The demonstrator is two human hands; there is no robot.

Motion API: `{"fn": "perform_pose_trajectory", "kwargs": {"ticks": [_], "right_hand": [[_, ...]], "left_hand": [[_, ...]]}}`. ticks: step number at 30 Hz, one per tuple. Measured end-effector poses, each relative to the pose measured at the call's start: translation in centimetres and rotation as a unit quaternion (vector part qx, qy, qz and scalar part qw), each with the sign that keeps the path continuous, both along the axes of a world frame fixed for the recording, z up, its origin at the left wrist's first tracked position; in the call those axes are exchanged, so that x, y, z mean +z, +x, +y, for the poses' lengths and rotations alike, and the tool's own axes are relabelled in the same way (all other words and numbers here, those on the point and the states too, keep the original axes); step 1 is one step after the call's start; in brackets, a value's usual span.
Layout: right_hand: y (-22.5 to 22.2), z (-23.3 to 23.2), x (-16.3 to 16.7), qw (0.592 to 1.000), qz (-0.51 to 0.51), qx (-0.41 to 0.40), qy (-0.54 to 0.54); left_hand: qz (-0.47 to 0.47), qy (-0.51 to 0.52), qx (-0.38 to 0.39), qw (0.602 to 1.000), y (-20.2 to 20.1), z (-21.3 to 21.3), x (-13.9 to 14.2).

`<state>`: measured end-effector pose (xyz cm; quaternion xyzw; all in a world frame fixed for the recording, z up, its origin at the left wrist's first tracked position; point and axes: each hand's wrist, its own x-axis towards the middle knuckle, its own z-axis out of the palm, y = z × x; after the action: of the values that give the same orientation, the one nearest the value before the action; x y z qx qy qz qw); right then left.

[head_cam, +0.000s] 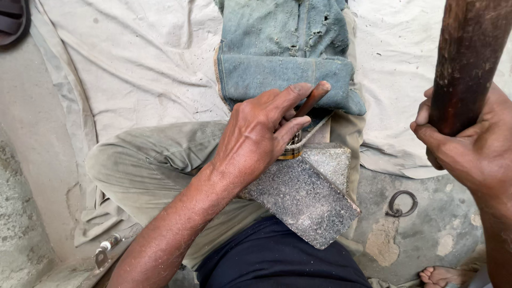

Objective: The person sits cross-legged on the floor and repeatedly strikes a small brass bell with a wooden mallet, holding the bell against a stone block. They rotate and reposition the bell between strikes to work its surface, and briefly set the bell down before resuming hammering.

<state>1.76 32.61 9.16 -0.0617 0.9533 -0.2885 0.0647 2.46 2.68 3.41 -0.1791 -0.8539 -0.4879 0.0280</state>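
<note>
A thin rust-brown rod (313,98) stands tilted over a small brass-ringed piece (291,152) at the upper edge of the grey stone block (304,194) — the left hand (256,136) pinches it closed. The right hand (469,144) grips a thick wooden handle (464,58) at the right edge; folded denim (282,53) lies beyond — a metal ring (402,204) lies on the floor.

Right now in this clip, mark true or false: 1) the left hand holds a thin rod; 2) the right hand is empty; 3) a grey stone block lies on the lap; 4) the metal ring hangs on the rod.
1) True: left hand grips the thin rod.
2) False: right hand grips a thick wooden handle.
3) True: the grey stone block rests there.
4) False: the metal ring lies on the ground.
</note>
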Motion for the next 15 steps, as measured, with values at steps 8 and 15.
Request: {"fn": "perform_pose_trajectory", "kwargs": {"ticks": [8, 15], "right_hand": [[-1.0, 0.2, 0.3, 0.996, -0.014, 0.028, 0.089], [-0.4, 0.6, -0.9, 1.0, -0.021, 0.012, -0.016]], "left_hand": [[-0.025, 0.03, 0.0, 0.999, -0.3, 0.2, 0.0], [0.023, 0.032, 0.0, 0.999, -0.2, -0.1, -0.4]]}}
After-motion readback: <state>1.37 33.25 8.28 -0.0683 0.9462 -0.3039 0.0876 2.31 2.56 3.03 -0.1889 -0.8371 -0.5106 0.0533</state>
